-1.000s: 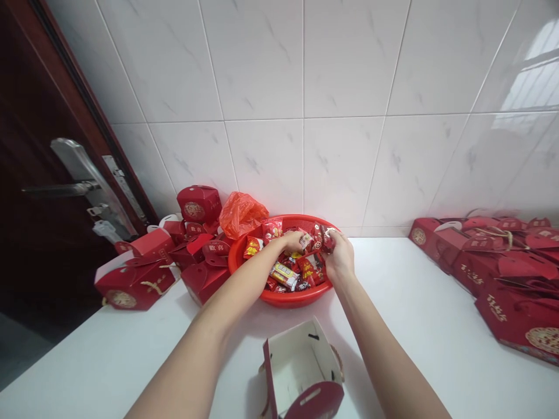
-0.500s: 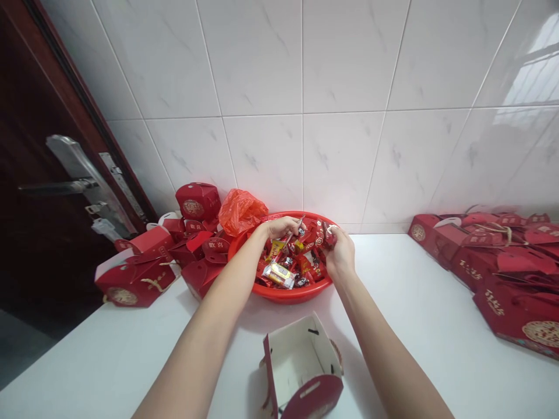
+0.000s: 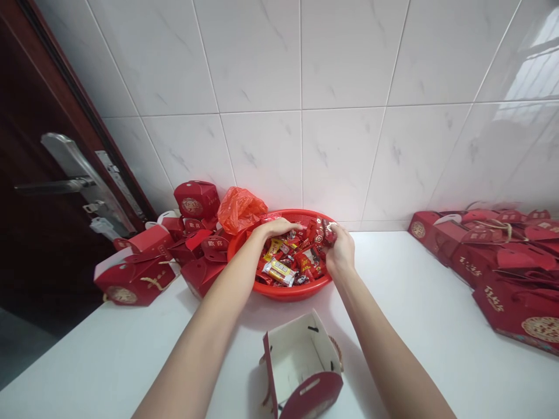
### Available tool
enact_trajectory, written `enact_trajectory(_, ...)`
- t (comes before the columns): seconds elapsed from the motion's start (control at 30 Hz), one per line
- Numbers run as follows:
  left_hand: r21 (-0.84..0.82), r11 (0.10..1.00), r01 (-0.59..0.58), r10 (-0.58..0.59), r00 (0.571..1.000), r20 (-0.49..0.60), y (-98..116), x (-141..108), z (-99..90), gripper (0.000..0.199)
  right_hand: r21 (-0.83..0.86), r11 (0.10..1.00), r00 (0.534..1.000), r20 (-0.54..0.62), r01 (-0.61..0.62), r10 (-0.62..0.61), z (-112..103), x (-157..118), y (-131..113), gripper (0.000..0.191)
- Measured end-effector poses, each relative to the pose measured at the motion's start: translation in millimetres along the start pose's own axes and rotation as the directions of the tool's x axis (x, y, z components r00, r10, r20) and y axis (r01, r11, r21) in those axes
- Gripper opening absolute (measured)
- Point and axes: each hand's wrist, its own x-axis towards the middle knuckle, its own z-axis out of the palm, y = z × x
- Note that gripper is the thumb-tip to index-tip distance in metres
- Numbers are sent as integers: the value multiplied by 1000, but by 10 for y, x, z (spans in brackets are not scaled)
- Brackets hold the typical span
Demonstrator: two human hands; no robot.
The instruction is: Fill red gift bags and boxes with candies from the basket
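A red plastic basket (image 3: 290, 295) full of wrapped candies (image 3: 279, 272) stands near the wall. My left hand (image 3: 279, 228) reaches over its rear left part, fingers down among the wrappers, their tips hidden. At the basket's right side my right hand (image 3: 341, 249) is closed on dark red candy packets (image 3: 324, 231). In front of the basket, between my forearms, an open dark red box (image 3: 301, 361) with a pale inside and rope handles stands on the white table; nothing shows inside it.
Red gift boxes (image 3: 142, 273) are grouped left of the basket, beside a crumpled red plastic bag (image 3: 241, 210). More red boxes (image 3: 489, 256) lie at the right. A dark door with a metal handle (image 3: 65, 186) is at the left, and a tiled wall (image 3: 340, 58) rises behind.
The thin wrapped piece at my left fingertips is no longer seen there, and that hand has moved lower into the candies. My right hand keeps its packets in nearly the same place.
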Motion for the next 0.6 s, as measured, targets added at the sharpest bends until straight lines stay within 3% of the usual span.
enact_trajectory(0.1,191,981,-22,15,999,39,-25,4,33,18,-11,1000,1000,0,-5,5,5,-10,-6,13)
enact_trajectory(0.4,327,945,-23,-18,992,124,7,33,213,22,-7,1000,1000,-13,-5,5,17,-41,-23,12)
enact_trajectory(0.5,302,953,-36,0,993,119,-102,-150,300,33,-6,1000,1000,-11,-2,1,10,-30,-16,11)
enact_trajectory(0.6,268,963,-37,8,994,106,-358,-566,374,38,0,1000,1000,-4,3,-3,10,-26,-12,11)
